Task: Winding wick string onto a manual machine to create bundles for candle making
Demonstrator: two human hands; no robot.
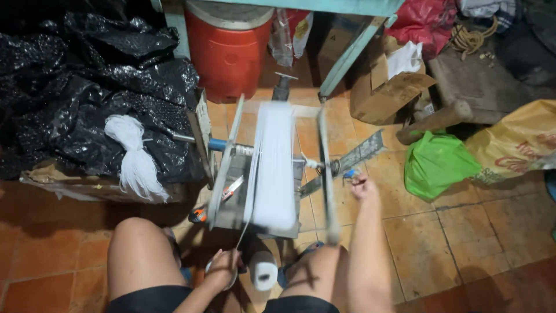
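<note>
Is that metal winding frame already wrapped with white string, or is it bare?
Wrapped: a broad band of white string covers the metal winding frame.

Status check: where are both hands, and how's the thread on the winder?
Right hand on crank handle, frame blurred. Left hand closed around the white thread beside spool. White band wound on frame. Nothing blocking.
</note>
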